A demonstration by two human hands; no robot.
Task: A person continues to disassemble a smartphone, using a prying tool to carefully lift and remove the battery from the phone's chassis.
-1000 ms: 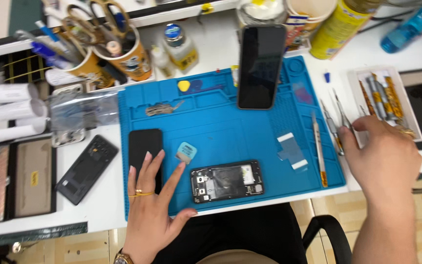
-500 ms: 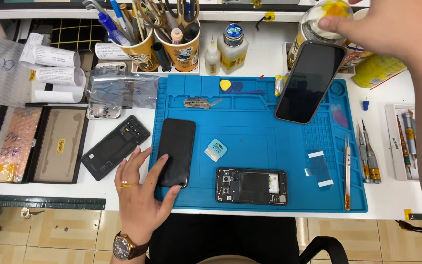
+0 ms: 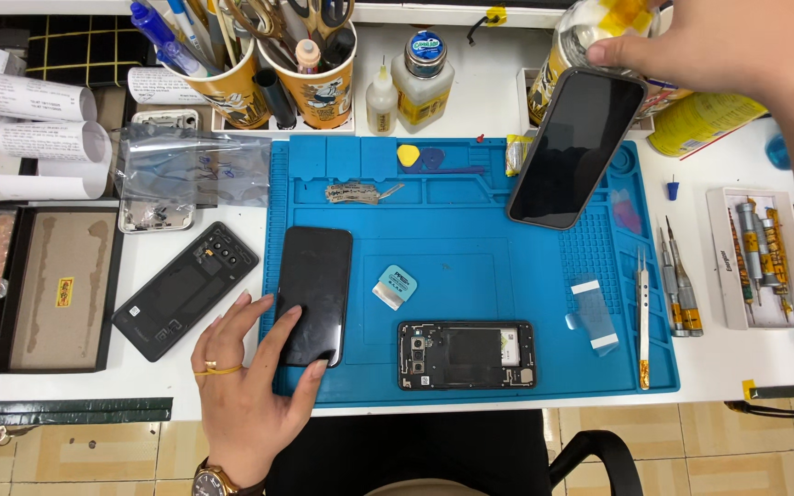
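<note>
My left hand (image 3: 250,386) lies with fingers spread on the lower end of a black phone screen (image 3: 316,276), which rests flat at the left of the blue work mat (image 3: 470,230). My right hand (image 3: 728,46) reaches to the back right, and its fingers close on the top of a clear jar with yellow tape (image 3: 590,28). A second dark phone (image 3: 573,152) leans against that jar. An opened phone body (image 3: 466,355) lies at the mat's front, with a small teal tool (image 3: 395,285) just behind it.
A black back cover (image 3: 186,289) and a dark tray (image 3: 57,289) lie left of the mat. Tool cups (image 3: 314,73) and bottles (image 3: 425,78) line the back. Tweezers (image 3: 643,312), screwdrivers (image 3: 677,285) and a bit tray (image 3: 760,257) sit at the right.
My right hand left the tools at the mat's right side and rose to the jar at the back. My left hand slid onto the black screen.
</note>
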